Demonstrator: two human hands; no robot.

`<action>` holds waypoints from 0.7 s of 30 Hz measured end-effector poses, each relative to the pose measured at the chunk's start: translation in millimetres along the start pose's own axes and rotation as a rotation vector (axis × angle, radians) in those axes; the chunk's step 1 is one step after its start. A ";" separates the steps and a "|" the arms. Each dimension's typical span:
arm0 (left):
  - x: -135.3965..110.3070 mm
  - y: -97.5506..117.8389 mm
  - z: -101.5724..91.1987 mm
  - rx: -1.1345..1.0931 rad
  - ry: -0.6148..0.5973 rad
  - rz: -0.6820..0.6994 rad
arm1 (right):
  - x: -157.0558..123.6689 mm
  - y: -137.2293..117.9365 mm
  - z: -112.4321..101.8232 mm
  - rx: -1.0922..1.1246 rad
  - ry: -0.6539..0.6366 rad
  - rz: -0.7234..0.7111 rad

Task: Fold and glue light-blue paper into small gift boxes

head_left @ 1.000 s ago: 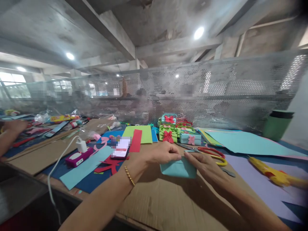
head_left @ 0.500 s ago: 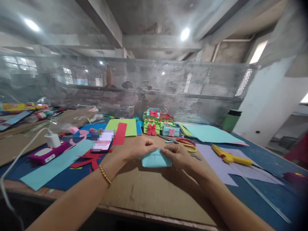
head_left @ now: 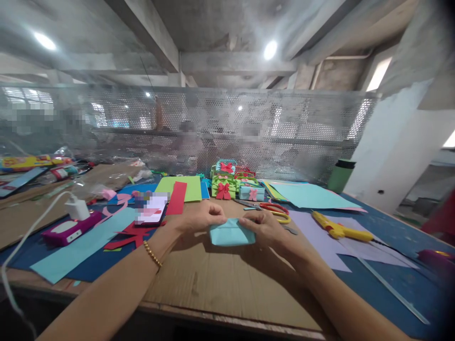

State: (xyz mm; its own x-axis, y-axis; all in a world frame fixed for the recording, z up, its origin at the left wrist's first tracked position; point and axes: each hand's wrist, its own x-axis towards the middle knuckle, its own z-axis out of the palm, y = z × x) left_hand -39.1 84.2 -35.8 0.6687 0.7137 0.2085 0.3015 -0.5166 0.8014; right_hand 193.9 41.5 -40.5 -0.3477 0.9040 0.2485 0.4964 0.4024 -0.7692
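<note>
Between my two hands is a small light-blue folded paper bag (head_left: 232, 234), held just above a sheet of brown cardboard (head_left: 220, 289). My left hand (head_left: 206, 217), with a gold bead bracelet at the wrist, pinches its upper left edge between thumb and fingers. On the other side, my right hand (head_left: 265, 228) grips the upper right corner, thumb on top; its other fingers are partly hidden behind the paper. Behind lie red- and yellow-handled scissors (head_left: 280, 215). Farther back stand several small finished paper bags with bows (head_left: 223, 188).
A yellow glue gun (head_left: 341, 231) rests on lilac paper (head_left: 316, 241) at right, near a clear strip (head_left: 394, 291). To the left are a phone (head_left: 152, 210), red paper scraps (head_left: 130, 237), a light-blue strip (head_left: 85, 244) and a purple power box (head_left: 73, 228) with a white cable.
My left thumb and fingers have shifted slightly left along the bag's top edge, showing more of it. Both hands still hold the bag in nearly the same place.
</note>
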 end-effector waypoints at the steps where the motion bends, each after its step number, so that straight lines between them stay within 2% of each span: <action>1: -0.5 0.2 0.3 -0.009 -0.005 0.006 | -0.2 -0.7 -0.1 -0.002 -0.006 -0.001; 8: 1.3 -6.1 4.6 0.008 0.013 0.024 | 0.6 0.7 -1.7 -0.031 0.002 -0.036; 16: -0.4 -1.4 13.0 0.084 -0.052 0.018 | -0.7 -1.8 3.5 -0.091 0.011 -0.099; 21: -0.2 5.9 17.9 0.176 0.053 0.020 | 0.8 -1.5 4.9 -0.093 0.043 -0.098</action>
State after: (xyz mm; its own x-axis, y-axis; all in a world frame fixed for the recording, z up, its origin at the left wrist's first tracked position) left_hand -25.3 72.7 -41.2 0.6401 0.7243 0.2563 0.4061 -0.6022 0.6874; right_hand 189.0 41.0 -42.0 -0.3649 0.8643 0.3463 0.5337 0.4989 -0.6828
